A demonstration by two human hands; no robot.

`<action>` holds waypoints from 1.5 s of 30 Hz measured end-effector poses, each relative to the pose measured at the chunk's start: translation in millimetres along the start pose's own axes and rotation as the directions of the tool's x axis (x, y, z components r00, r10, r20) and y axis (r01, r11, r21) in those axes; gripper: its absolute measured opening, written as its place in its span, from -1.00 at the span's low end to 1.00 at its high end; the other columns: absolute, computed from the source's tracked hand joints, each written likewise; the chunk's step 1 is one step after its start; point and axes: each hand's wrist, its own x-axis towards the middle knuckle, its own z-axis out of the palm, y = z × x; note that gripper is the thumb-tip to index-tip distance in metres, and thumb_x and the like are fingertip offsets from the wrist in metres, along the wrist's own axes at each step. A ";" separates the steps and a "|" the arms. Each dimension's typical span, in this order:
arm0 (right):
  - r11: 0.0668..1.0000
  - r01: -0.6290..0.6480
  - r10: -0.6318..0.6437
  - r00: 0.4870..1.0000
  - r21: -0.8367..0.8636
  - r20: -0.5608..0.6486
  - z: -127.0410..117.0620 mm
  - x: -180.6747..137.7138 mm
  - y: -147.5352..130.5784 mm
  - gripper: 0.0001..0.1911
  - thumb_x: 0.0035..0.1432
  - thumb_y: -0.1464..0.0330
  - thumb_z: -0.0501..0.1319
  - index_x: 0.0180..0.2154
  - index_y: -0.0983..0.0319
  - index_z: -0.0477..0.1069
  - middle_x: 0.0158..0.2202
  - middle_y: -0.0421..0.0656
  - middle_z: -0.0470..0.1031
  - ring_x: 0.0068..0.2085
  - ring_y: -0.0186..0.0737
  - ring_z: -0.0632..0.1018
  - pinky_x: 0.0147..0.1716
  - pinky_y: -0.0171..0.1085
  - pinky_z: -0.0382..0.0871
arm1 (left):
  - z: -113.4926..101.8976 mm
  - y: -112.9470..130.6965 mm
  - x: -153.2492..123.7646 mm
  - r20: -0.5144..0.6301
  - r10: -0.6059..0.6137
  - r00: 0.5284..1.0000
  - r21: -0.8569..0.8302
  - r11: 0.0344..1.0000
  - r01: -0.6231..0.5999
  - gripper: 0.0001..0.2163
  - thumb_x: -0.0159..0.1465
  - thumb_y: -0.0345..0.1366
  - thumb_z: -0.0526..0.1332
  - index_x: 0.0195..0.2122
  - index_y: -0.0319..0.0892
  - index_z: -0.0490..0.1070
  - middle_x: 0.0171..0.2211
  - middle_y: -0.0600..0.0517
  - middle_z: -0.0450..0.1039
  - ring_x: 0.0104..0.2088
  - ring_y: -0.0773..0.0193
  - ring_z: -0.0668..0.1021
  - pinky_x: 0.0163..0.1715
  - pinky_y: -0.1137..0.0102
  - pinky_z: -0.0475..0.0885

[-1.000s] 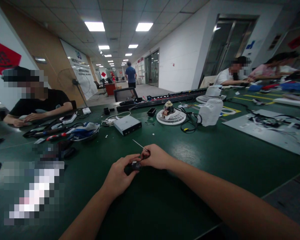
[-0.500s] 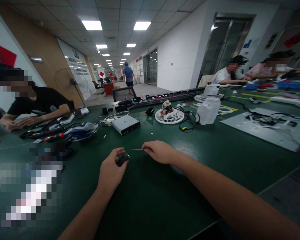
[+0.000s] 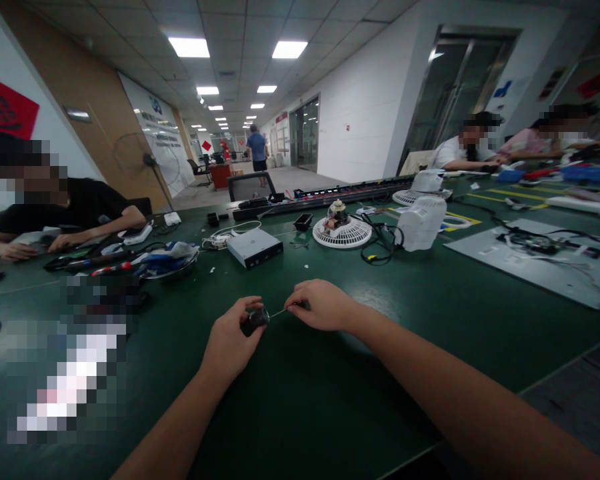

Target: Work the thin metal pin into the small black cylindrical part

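My left hand (image 3: 231, 340) is closed around a small black cylindrical part (image 3: 256, 321), its round end facing right. In my right hand (image 3: 325, 305) is a slim screwdriver (image 3: 279, 313), pinched by its dark handle, most of which the fingers hide. The thin metal shaft points left and down, and its tip meets the round end of the cylinder. Whether the tip sits inside it or only against it, I cannot tell. Both hands are just above the green table (image 3: 300, 400).
Beyond my hands lie a grey disc drive (image 3: 254, 248), a small black tray (image 3: 303, 221), a white fan grille with a motor (image 3: 342, 232) and a white housing (image 3: 421, 223). At right is a metal panel (image 3: 535, 260). Co-workers sit at left and far right.
My left hand has moved slightly right with the black cylinder. The screwdriver has tilted downward, and the gap between its tip and the cylinder has closed.
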 end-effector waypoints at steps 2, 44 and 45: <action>0.999 -0.038 0.039 0.999 0.011 -0.026 -0.3 0.5 -0.5 -0.76 0.21 0.33 0.13 -0.20 0.17 0.57 -0.29 -0.14 0.55 -0.28 -0.23 0.50 -0.31 -0.28 0.27 | -0.5 -0.6 -0.3 0.013 0.022 1.000 -0.003 1.000 -0.022 -0.58 0.14 -0.37 0.27 0.04 -0.05 0.33 -0.07 0.03 0.52 -0.16 0.19 0.59 -0.09 0.20 0.50; 0.881 -0.454 0.441 0.890 0.135 0.113 6.7 4.2 0.7 -0.70 -0.08 0.17 0.36 -0.39 0.20 0.36 -0.37 -0.18 0.53 -0.38 -0.21 0.51 -0.52 -0.31 0.19 | -0.6 -0.1 2.1 -0.067 -0.066 0.996 0.089 0.993 0.072 -0.60 0.16 -0.31 0.26 0.05 -0.10 0.33 -0.08 -0.03 0.54 -0.17 0.13 0.61 -0.12 0.19 0.51; 0.882 -0.442 0.427 0.897 0.166 0.116 8.8 5.0 1.0 -0.72 -0.09 0.22 0.37 -0.41 0.20 0.34 -0.37 -0.19 0.53 -0.37 -0.22 0.51 -0.51 -0.32 0.20 | -0.1 -0.2 2.2 -0.060 -0.063 0.996 0.080 0.994 0.067 -0.59 0.15 -0.32 0.26 0.05 -0.10 0.33 -0.08 -0.03 0.53 -0.16 0.13 0.60 -0.11 0.19 0.51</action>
